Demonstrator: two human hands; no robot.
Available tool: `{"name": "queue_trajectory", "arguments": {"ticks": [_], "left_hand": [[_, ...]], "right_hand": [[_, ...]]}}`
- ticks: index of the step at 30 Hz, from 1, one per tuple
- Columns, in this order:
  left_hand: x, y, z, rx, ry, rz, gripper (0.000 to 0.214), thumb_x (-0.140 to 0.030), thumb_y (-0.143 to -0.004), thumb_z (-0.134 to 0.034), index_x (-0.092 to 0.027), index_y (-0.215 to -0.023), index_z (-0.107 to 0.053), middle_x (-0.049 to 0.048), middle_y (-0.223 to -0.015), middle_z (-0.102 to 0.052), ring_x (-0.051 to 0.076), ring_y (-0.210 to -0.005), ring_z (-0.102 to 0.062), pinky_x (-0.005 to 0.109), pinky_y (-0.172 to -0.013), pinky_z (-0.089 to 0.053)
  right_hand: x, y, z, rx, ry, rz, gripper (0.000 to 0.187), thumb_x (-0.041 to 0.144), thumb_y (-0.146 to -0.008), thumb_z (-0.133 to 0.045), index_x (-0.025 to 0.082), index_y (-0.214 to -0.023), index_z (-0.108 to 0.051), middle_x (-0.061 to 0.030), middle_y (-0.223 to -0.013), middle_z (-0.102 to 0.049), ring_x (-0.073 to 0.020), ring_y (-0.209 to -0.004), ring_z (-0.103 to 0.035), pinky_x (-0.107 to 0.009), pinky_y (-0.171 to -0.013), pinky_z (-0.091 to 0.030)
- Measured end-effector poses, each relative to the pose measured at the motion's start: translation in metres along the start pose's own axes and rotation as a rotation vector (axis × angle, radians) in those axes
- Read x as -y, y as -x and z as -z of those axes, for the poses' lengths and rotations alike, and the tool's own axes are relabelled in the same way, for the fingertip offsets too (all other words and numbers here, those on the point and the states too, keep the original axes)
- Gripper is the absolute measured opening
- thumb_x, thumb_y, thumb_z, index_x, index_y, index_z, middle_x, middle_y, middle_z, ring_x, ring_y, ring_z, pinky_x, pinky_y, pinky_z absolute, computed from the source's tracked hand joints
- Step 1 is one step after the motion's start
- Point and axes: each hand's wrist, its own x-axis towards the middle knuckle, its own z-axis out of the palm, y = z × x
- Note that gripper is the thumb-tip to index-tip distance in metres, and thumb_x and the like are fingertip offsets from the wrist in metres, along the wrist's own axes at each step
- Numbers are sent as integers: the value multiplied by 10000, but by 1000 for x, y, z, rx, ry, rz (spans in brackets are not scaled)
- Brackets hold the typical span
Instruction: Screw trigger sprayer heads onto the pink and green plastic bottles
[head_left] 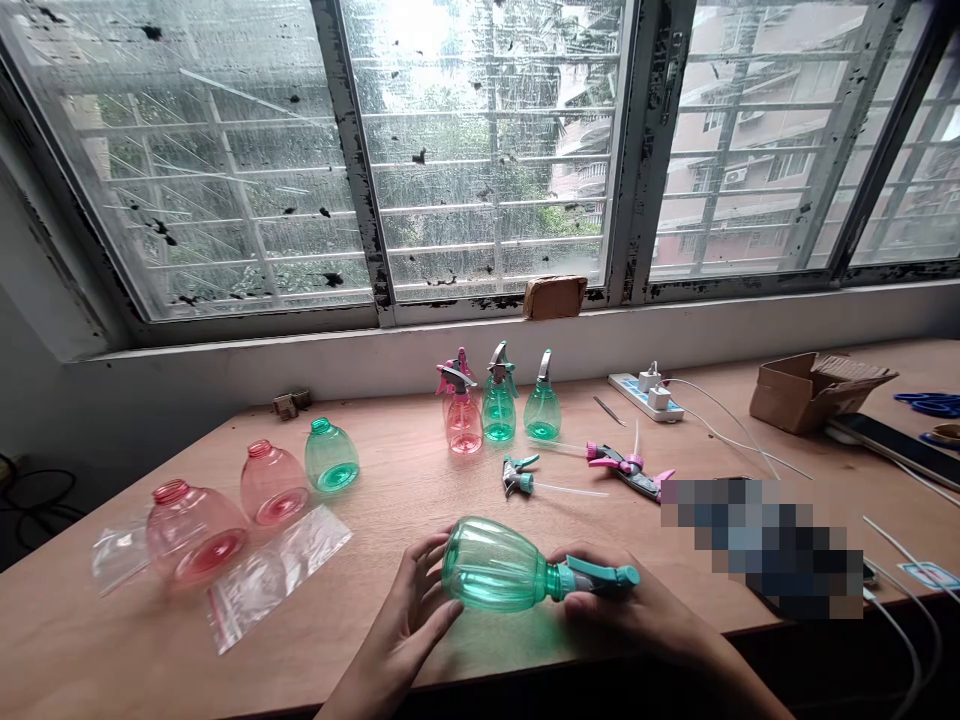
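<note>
I hold a green translucent spray bottle [495, 568] on its side above the near edge of the wooden table [420, 640]. My left hand [412, 608] cups the bottle's round body, fingers curled around it. My right hand [630, 608] grips the neck and the grey-green trigger sprayer head [600, 576], fingers wrapped under it. The head sits on the bottle's neck and points right.
Three assembled spray bottles [499, 405] stand near the window wall. Two pink bottles [225, 515] and a green one [331, 457] without heads sit left, beside clear plastic bags [270, 575]. Loose sprayer heads [626, 468] lie mid-table. A power strip [645, 397], cardboard box [814, 390] and cables lie right.
</note>
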Motion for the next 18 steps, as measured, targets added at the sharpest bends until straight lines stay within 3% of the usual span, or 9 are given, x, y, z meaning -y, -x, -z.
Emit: {"name": "queue_trajectory", "arguments": {"ticks": [3,7,13,18], "left_hand": [[-4,2,-2,6,35,36,429,-479,-971,-703,-319,-1325,-520,89,-1671,-369,361,-1459,-470,523,-1204,-408],[-9,3,-4,13,45,79,487,-502,-984,-675,-326,-1396,-487,80,-1643,-419,330,-1479,-453,507,-1253,-336],[-9,3,3,-26,-107,129,566,-556,-994,-618,-330,-1495,-482,87,-1612,-459,375,-1435,-502,492,-1193,-425],[-17,0,3,-56,-225,95,544,-586,-992,-594,-319,-1466,-577,48,-1617,-470,373,-1558,-307,454,-1231,-393]], "right_hand": [[0,0,0,-2,4,0,490,607,-867,-713,218,-1163,-750,-52,-1016,-744,-284,-960,-678,-333,-834,-523],[-2,1,0,-11,16,-14,494,617,-858,-716,215,-1140,-757,-48,-985,-734,-281,-937,-674,-328,-820,-527],[-5,1,0,-28,16,-30,529,637,-855,-708,231,-1190,-745,-51,-990,-746,-291,-938,-669,-338,-804,-537],[-3,0,0,-19,14,-19,518,629,-858,-708,232,-1187,-746,-55,-997,-753,-297,-956,-671,-354,-832,-543]]}}
